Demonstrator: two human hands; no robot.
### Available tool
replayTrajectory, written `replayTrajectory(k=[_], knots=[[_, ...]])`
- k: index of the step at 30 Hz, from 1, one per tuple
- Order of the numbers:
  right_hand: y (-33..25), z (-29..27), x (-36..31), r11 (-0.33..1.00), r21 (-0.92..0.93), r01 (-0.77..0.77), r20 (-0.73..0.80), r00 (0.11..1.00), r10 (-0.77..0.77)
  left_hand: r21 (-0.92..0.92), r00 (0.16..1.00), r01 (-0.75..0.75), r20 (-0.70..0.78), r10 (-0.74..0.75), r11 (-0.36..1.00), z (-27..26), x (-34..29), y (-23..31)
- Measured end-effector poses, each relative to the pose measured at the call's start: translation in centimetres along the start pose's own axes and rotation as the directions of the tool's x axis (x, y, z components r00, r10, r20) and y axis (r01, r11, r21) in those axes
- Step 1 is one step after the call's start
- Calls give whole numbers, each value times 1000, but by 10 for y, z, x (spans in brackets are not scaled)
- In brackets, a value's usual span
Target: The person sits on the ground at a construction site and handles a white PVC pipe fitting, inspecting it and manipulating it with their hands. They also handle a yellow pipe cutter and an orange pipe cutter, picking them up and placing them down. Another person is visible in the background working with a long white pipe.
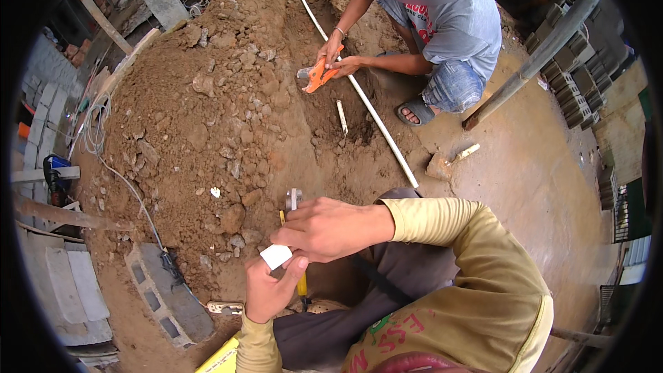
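A small white piece with a flat, squarish face (276, 256) is held between my two hands in front of my body. My left hand (266, 290) grips it from below and the left, fingers closed. From the right, my right hand (331, 229) bends over its upper side with curled fingers, which hide part of it. The exact kind of the piece does not show. Close by, a yellow tool handle (302, 284) is partly covered by my hands, and a grey metal round part (293, 199) shows just beyond my right knuckles. Whether these two join is hidden.
Ahead, a person (449, 34) squats with an orange pipe cutter (319, 76) beside a long white pipe (376, 121). A short pipe piece (342, 117) and a trowel-like tool (442, 166) lie nearby. Left are rubble (200, 124), a hollow block (169, 297) and a power strip (224, 308).
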State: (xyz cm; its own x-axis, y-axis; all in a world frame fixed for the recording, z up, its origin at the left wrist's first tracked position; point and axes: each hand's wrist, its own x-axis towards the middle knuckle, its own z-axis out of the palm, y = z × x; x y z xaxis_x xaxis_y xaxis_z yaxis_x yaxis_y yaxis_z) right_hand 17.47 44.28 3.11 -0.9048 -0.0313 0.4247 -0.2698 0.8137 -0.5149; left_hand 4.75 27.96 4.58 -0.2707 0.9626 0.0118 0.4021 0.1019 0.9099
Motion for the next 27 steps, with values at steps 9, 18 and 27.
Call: replayTrajectory(k=[9,18,27], knots=[[0,-2,6,998,27,50,-48,998,-48,43,999,-39,-19,40,998,0,0,2],[3,1,4,1000,-29,2,22,1000,-1,181,995,-98,-14,102,979,1,1,-1],[10,3,0,999,-46,2,46,999,0,195,995,-94,-9,98,976,2,4,-2]])
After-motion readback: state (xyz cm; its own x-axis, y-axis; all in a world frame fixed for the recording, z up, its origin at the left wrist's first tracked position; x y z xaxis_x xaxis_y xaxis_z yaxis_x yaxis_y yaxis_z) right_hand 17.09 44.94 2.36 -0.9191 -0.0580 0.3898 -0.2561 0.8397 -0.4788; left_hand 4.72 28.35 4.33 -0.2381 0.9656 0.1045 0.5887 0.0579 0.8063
